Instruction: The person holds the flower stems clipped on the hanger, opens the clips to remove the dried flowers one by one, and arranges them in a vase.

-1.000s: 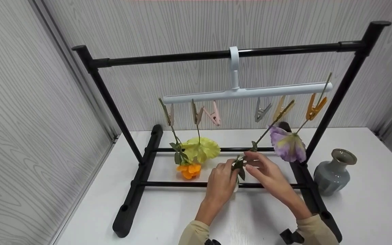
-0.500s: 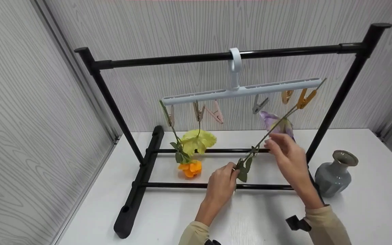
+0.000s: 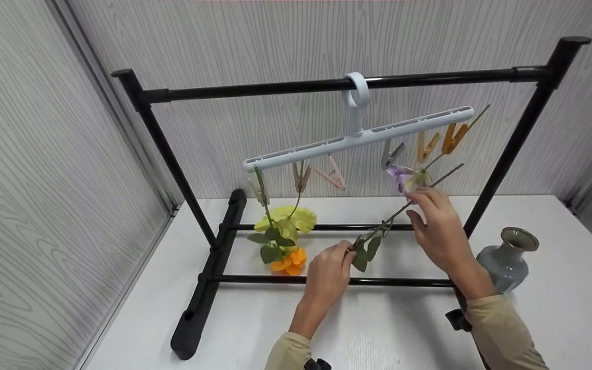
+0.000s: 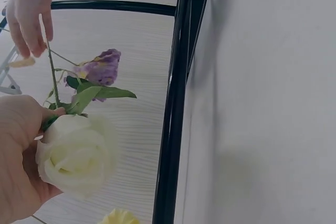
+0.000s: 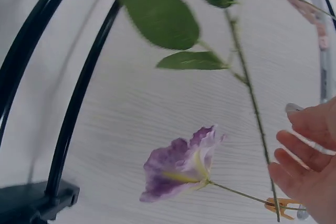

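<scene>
My left hand (image 3: pixel 327 270) pinches a white rose (image 4: pixel 79 156) just behind its bloom, which faces down and is hidden in the head view. The rose's leafy stem (image 3: pixel 393 213) slants up to the right, its end apart from the clothespins. Beside the upper stem is my right hand (image 3: pixel 440 231), its fingers loosely bent and thumb apart in the right wrist view. A purple flower (image 3: pixel 404 177) hangs behind those fingers from an orange clothespin (image 3: pixel 454 139). Left of that pin, a yellow clothespin (image 3: pixel 426 148) holds nothing.
A pale blue hanger (image 3: pixel 321 149) hangs tilted from a black rack (image 3: pixel 255 90). Yellow (image 3: pixel 288 221) and orange flowers (image 3: pixel 291 261) are clipped at its left. Pink (image 3: pixel 333 174) and grey clothespins (image 3: pixel 391 154) hang between. A grey vase (image 3: pixel 504 264) stands at right.
The rose stem has come out of the yellow clothespin. My right hand moved right and up along the stem. The hanger swung, its right end rising; the left hand stayed on the rose.
</scene>
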`<state>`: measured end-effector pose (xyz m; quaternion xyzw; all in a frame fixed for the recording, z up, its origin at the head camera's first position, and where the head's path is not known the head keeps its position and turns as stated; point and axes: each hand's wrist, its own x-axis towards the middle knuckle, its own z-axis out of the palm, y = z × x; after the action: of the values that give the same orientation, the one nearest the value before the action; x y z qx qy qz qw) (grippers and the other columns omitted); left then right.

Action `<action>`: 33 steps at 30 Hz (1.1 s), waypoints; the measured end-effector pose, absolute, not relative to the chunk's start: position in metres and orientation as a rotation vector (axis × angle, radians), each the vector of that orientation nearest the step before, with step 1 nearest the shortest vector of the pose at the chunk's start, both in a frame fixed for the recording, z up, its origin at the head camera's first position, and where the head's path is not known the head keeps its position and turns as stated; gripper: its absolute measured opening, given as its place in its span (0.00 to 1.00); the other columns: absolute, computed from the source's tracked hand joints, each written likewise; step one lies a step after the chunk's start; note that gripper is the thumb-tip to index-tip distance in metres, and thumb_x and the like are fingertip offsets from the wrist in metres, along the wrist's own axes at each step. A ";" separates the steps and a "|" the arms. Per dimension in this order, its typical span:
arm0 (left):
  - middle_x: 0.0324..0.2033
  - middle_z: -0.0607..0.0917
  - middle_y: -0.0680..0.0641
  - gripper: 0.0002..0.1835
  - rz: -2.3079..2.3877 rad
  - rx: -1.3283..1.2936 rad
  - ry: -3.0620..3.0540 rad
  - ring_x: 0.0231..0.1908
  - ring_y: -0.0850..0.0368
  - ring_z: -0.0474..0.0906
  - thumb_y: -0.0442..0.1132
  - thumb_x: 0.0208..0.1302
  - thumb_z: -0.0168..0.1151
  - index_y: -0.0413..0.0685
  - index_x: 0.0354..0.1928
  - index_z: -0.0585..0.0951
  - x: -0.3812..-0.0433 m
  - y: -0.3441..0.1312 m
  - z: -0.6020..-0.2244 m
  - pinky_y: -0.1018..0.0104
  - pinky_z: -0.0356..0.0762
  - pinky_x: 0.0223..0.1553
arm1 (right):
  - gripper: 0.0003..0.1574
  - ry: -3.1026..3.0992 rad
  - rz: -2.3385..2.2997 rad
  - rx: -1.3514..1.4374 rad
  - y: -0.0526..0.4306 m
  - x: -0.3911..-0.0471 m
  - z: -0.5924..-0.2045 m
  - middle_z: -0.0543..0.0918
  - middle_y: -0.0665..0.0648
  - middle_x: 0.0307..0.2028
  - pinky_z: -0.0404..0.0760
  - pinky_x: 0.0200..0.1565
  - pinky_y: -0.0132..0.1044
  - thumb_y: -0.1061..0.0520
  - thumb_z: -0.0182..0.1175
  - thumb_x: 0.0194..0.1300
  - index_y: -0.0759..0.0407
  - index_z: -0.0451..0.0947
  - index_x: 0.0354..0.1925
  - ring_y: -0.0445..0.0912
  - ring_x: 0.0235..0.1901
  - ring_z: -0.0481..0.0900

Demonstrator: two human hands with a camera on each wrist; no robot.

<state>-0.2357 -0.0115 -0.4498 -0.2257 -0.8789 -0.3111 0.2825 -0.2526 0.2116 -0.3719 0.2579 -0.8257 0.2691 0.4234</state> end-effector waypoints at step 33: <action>0.40 0.86 0.48 0.16 -0.967 -0.540 -2.197 0.37 0.54 0.84 0.49 0.67 0.72 0.45 0.48 0.85 -0.239 -0.024 -0.437 0.61 0.84 0.37 | 0.11 -1.806 0.473 0.561 0.215 -0.248 -0.409 0.89 0.64 0.38 0.82 0.49 0.52 0.79 0.69 0.56 0.69 0.87 0.37 0.61 0.41 0.85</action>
<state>-0.2389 -0.0241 -0.4370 -0.2069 -0.8418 -0.3703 0.3339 -0.2479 0.2153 -0.4091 0.2380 -0.7668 0.2007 0.5614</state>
